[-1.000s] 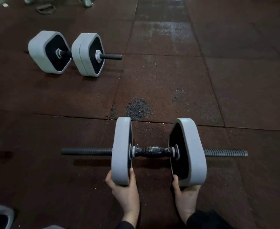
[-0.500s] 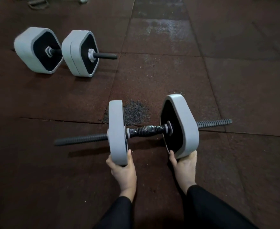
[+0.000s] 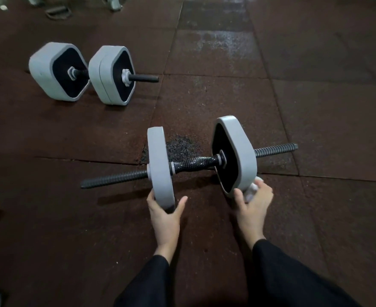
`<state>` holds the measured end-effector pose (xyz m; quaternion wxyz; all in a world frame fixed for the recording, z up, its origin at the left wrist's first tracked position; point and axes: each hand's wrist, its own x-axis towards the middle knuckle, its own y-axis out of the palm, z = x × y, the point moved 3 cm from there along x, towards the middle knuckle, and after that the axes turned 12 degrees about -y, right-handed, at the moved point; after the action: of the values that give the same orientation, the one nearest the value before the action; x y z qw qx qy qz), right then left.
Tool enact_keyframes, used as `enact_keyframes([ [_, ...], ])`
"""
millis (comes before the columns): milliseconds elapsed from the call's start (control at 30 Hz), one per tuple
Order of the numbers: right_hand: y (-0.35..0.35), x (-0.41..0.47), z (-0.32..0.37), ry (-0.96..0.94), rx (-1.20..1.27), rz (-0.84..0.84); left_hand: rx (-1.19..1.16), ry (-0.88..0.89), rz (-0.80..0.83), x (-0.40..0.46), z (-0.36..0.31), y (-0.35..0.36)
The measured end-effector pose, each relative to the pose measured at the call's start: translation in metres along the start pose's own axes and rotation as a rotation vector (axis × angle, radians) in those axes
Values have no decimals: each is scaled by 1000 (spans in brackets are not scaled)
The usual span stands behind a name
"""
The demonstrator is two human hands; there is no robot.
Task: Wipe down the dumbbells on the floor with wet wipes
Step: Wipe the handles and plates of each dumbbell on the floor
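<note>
Between left hand (image 3: 163, 214) and right hand (image 3: 252, 204), near dumbbell (image 3: 201, 160) on floor (image 3: 71, 218).

Both my arms reach forward, black sleeves to the wrists. My left hand (image 3: 165, 214) cups the near edge of a plate (image 3: 160, 165), thumb right. My right hand (image 3: 252, 204) grips a wipe (image 3: 251, 191).

Both arms wear long black sleeves (image 3: 293, 273) of smooth, plain fabric, seemingly close-fitting, though motion blur softens the detail. Each sleeve ends at the wrist, leaving the left hand (image 3: 164, 218) and right hand (image 3: 252, 209) bare, without gloves.
</note>
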<state>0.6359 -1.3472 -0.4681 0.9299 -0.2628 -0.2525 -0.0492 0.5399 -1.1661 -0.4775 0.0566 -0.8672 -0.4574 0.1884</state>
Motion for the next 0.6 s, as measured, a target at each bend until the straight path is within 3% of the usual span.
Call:
enact_keyframes([
  [67, -16, 3, 18, 51, 86, -291, -82, 89, -27, -4, -13, -13],
  [133, -28, 13, 38, -13, 117, -446, -208, 155, -130, -2, -38, -29],
  [267, -34, 54, 99, -314, 190, -460, -300, 291, -243, 17, -112, -57],
  [367, -7, 71, 131, -518, 150, -220, -67, 316, -122, 37, -155, -53],
  [500, 52, 72, 123, -405, 106, 296, 260, 397, 17, 50, -172, -25],
  [600, 77, 62, 108, -340, 71, 527, 341, 416, 37, 55, -165, -12],
])
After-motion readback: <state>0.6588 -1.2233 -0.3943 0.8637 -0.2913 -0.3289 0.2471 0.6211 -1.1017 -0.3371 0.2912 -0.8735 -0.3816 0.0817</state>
